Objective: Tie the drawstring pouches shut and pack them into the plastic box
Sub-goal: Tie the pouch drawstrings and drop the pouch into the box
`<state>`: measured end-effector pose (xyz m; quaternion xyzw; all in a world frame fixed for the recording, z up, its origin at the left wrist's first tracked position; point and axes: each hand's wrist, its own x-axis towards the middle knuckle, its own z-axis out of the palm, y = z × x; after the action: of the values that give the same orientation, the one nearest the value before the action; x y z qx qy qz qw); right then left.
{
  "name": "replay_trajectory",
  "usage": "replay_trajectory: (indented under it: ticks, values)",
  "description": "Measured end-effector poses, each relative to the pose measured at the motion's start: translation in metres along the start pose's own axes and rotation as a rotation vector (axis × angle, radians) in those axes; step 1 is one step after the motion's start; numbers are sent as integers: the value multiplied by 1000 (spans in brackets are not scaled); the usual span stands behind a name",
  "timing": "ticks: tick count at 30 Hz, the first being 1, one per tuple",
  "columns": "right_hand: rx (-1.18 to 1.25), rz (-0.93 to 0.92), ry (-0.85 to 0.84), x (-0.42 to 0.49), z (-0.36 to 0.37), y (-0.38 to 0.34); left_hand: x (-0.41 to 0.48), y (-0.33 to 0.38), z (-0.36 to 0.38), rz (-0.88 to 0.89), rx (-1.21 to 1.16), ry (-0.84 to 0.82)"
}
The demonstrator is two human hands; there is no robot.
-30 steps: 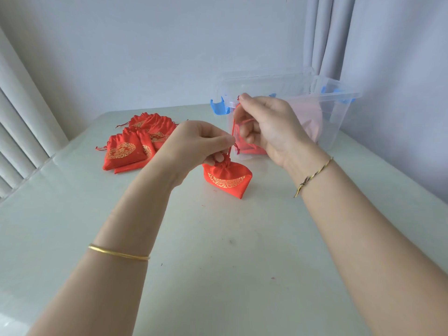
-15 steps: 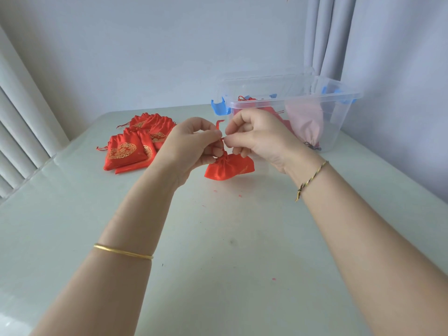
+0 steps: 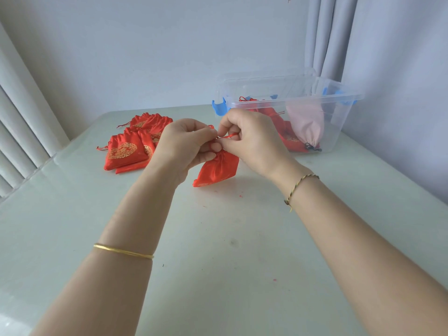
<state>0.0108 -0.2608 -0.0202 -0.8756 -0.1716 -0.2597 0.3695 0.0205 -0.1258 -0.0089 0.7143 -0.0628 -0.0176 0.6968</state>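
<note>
A red satin pouch [image 3: 217, 169] with its mouth gathered hangs just above the table between my hands. My left hand [image 3: 185, 144] pinches the gathered neck and one red cord. My right hand [image 3: 249, 139] pinches the other end of the drawstring [image 3: 230, 135] right beside it. A pile of several flat red pouches with gold print [image 3: 128, 152] lies on the table to the left. The clear plastic box [image 3: 339, 122] with blue clips stands at the back right, holding red pouches and one pink pouch [image 3: 306, 122].
The pale green table [image 3: 218, 251] runs to a front-left edge, with small red thread bits on it. White blinds [image 3: 21, 132] stand at the left and a grey curtain [image 3: 324, 35] hangs behind the box.
My right hand came down from the raised cord to meet my left hand at the pouch's neck. The pouch tipped sideways, and its gold print now faces down.
</note>
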Motion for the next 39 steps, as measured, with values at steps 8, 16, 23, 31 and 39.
replay_trajectory:
  ticks: [8,16,23,31,39]
  values:
    - [-171,-68,-14,0,1,-2,0,4,-1,34,4,28]
    - [223,225,-25,5,0,4,2,8,-2,232,263,145]
    - [776,559,-37,5,-3,8,-5,9,4,479,622,109]
    - [1058,666,-190,5,-7,9,-2,4,5,488,725,146]
    - [1058,627,-238,4,-7,14,1,1,3,490,761,111]
